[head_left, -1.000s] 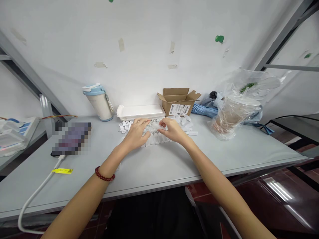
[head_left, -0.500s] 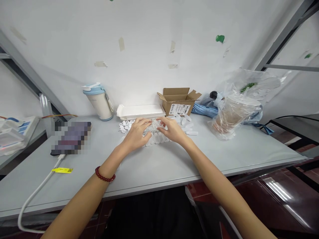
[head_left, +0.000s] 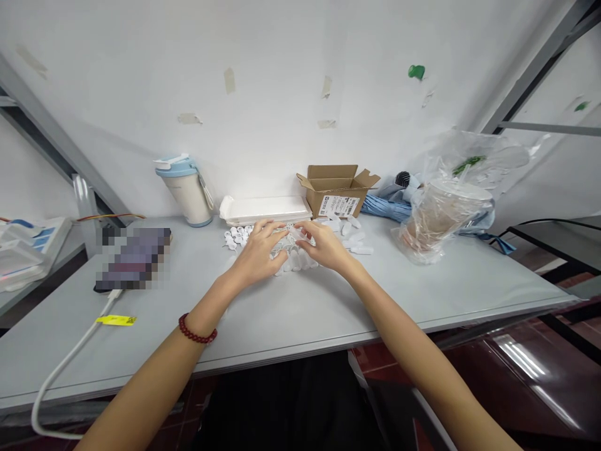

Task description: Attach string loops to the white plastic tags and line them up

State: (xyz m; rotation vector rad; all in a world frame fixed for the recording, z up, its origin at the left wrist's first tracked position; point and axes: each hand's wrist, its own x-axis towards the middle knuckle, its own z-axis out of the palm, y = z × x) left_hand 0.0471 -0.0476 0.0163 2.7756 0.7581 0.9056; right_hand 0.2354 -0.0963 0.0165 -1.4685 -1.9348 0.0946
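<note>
My left hand (head_left: 258, 254) hovers at the left of a group of small translucent plastic pieces (head_left: 298, 260), its fingers spread and thumb apart. Opposite it, my right hand (head_left: 326, 246) pinches a small clear plastic piece (head_left: 298, 234) between thumb and fingers. That piece's exact kind is too small to make out. Left of my left hand lie several small white ring-shaped pieces (head_left: 238, 236), partly hidden by the fingers. More translucent tube-like pieces (head_left: 354, 237) are scattered to the right of my right hand.
Behind the hands stand a white tray (head_left: 267, 208) and an open cardboard box (head_left: 335, 188). A tumbler (head_left: 188, 193) and a phone (head_left: 136, 260) on a cable are at left. At right are a bagged drink cup (head_left: 441, 213) and a folded blue umbrella (head_left: 387, 208).
The clear piece in my right hand has shifted slightly left and tilted. Both hands otherwise stay nearly in place.
</note>
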